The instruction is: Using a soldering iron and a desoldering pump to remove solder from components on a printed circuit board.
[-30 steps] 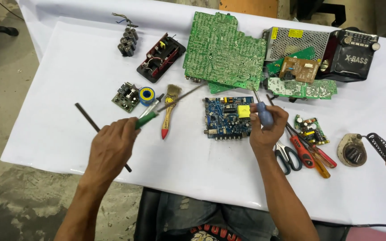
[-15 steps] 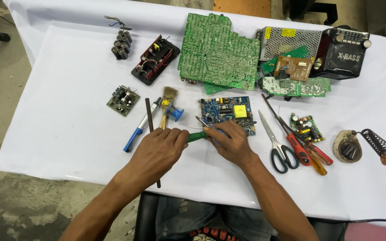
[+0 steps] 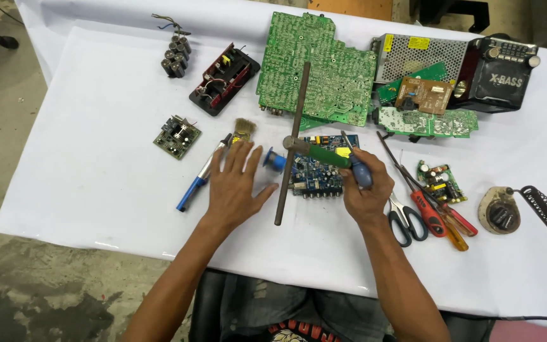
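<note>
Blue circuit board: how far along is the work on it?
Nothing visibly finished: the blue circuit board lies whole. In hand: the right hand grips a blue-handled screwdriver and green-handled tool over it; the left hand rests open beside it. Left: likely most of it.

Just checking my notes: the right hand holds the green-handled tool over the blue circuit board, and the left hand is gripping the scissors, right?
Not quite. The left hand lies open on the white table beside a blue pen-like tool; the scissors lie right of the right hand. The head view shows this. The rest stands.

White-clothed table (image 3: 83,177) bears circuit boards (image 3: 314,69), tools (image 3: 435,212).
</note>
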